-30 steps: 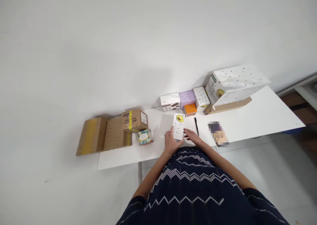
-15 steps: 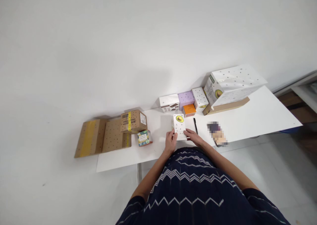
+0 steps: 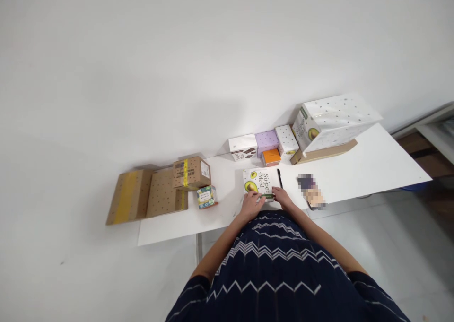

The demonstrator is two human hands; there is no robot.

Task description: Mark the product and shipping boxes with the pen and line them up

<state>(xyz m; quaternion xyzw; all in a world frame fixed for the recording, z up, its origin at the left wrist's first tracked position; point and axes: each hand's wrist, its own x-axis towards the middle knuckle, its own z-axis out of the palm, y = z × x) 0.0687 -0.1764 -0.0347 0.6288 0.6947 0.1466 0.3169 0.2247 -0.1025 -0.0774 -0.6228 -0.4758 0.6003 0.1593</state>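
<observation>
A white Super Meal box with avocado pictures lies before me on the white table, its large lettered face upward and turned sideways. My left hand is closed at the box's near edge, with bent fingers on the green strip. On the near right corner, my right hand grips with its fingertips. The undersides of both hands are hidden. Just beyond the right hand is a black pen, close to the box's right side.
Behind stand a white box, a purple box, an orange box and a dotted white box. A large white carton is at right, near a blurred phone-like item. Brown cartons and a small tea-like box are left.
The box has been turned from its narrow dotted side to its broad lettered face. My left hand has shifted from its left side to the near edge; the right has moved slightly right.
</observation>
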